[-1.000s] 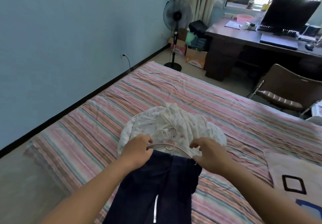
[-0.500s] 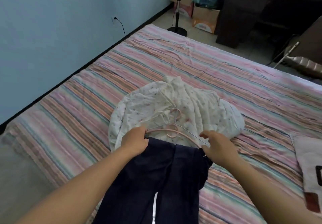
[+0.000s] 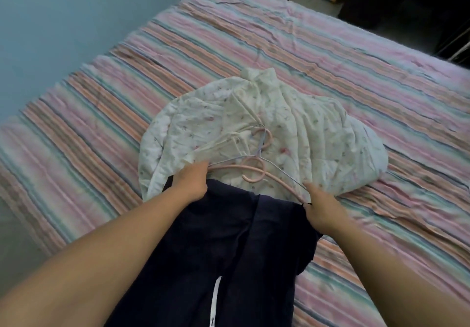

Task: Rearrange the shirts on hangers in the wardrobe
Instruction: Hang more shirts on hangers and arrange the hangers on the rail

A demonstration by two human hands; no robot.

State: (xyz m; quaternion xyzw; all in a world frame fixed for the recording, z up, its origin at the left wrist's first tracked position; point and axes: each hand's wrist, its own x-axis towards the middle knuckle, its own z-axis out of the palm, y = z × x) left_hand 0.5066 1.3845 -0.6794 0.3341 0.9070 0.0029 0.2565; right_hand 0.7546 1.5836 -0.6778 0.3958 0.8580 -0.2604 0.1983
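Hands grip the hangers' [image 3: 250,171] two ends: our left hand [image 3: 191,184] and right hand [image 3: 321,213], above the navy shirt [image 3: 229,250] lying beside the floral shirt [image 3: 254,133] on the bed [image 3: 330,59].

Single head-worn view, angled steeply forward and down, close over the striped bed [image 3: 330,54]; blue wall [image 3: 63,9] at far left

We see a bed [image 3: 330,54] under a pink, orange and green striped cover, rumpled in places. On it lie a crumpled white floral garment [image 3: 318,133] and a dark navy garment [image 3: 229,250], overlapping.
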